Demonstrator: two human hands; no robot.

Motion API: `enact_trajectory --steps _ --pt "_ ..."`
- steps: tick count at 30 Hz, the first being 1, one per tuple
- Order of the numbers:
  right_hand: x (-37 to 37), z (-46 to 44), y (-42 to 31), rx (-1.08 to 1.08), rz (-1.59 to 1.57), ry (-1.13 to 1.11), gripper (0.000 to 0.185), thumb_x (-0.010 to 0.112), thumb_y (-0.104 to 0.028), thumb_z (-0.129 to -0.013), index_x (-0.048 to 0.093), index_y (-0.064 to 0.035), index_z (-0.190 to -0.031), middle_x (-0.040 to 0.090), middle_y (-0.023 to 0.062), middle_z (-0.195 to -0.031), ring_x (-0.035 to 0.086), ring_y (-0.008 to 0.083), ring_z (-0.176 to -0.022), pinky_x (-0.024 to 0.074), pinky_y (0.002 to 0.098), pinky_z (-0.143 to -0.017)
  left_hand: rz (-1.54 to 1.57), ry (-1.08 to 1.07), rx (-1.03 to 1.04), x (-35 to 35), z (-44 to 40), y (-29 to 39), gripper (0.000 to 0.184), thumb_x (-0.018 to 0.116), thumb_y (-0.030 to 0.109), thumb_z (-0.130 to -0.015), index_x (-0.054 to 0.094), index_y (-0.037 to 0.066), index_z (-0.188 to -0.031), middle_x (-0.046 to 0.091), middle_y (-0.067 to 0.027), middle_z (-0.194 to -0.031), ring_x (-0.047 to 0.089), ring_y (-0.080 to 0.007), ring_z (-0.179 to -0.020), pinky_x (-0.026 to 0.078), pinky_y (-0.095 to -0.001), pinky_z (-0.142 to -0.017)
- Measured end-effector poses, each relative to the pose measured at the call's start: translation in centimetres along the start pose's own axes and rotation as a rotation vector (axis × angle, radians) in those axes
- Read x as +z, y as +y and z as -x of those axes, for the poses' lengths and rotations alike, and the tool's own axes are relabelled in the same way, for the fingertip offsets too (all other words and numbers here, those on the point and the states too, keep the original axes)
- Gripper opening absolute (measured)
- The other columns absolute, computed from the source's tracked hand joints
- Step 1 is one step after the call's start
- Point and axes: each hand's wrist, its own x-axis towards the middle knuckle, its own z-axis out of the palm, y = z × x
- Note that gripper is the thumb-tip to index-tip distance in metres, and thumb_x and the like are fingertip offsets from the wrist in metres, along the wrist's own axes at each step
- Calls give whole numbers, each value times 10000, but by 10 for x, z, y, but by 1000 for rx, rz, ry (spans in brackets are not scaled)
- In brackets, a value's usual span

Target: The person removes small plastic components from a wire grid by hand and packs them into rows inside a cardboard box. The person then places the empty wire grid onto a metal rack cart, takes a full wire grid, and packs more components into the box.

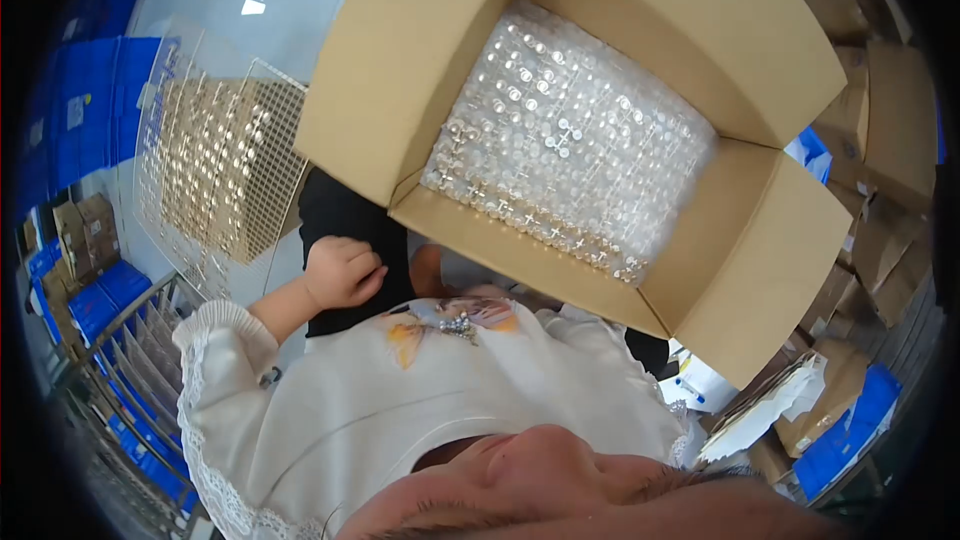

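My left hand (345, 272) lies over the black trousers (345, 220) on my thigh, its fingers curled into a loose fist. Nothing shows between them. My right hand is not in view; the right sleeve disappears below the box. A large open cardboard box (540, 250) sits in front of me with its flaps spread outward. Inside, clear plastic packaging (570, 130) holds rows of small, shiny, cross-shaped pieces. One cross-shaped piece (563, 137) stands out on top, near the middle.
Left of the box, a white wire rack (275, 140) stands by a clear sheet with rows of shiny pieces (205, 160). Blue bins (90, 110) and a metal-framed cart (130, 340) are at the far left. Cardboard boxes (900, 110) and papers (765, 405) are stacked at right.
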Motion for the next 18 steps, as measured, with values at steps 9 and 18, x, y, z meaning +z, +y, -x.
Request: enact_trajectory --steps 9,18 --pt "73 29 10 -426 1279 -79 335 620 -179 -800 576 -66 -1113 621 95 -1074 570 251 -984 446 343 -865 -183 202 16 32 47 21 126 633 158 -778 561 108 -688 560 -35 -658 556 -245 -567 430 -330 -526" --pt "169 88 31 -1779 2192 254 321 685 -159 -723 605 -81 -1024 615 101 -1018 580 294 -912 459 370 -824 -165 441 -105 29 81 38 99 638 163 -785 594 95 -727 588 -31 -664 570 -243 -581 428 -330 -538"
